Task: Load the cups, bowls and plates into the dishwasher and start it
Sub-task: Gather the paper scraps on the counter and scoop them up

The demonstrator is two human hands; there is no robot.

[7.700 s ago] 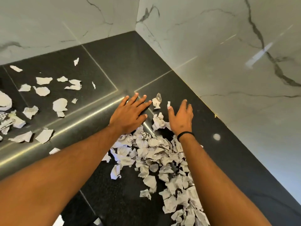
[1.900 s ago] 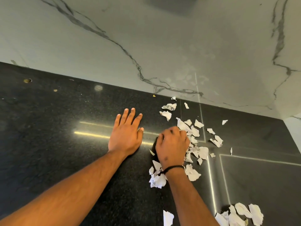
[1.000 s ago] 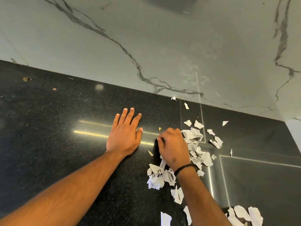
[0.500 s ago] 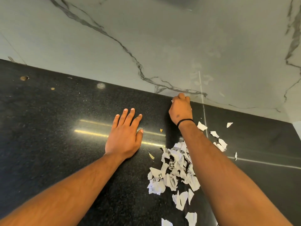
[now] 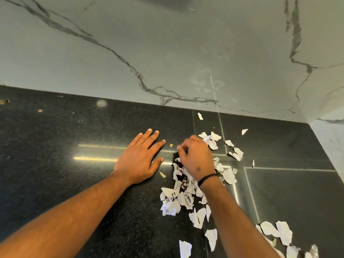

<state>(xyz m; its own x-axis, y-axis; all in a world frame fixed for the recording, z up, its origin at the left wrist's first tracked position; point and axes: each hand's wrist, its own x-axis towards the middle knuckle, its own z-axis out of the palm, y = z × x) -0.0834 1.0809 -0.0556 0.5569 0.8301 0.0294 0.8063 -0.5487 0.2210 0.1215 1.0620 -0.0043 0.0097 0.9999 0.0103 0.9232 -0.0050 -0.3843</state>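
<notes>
Head view looks down on my left hand [image 5: 138,161], flat on the black bench [image 5: 55,146] with its fingers [image 5: 149,138] straight and slightly spread. Just beside it my right hand [image 5: 197,159] rests over a heap of torn paper scraps [image 5: 176,198], fingers curled; whether they pinch a scrap I cannot tell. No cups, bowls, plates or dishwasher show.

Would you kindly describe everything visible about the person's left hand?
The left hand lies palm down on the dark speckled counter, fingers straight and slightly spread, pointing toward the marble wall. It holds nothing. It rests just left of the torn paper scraps, apart from them.
</notes>
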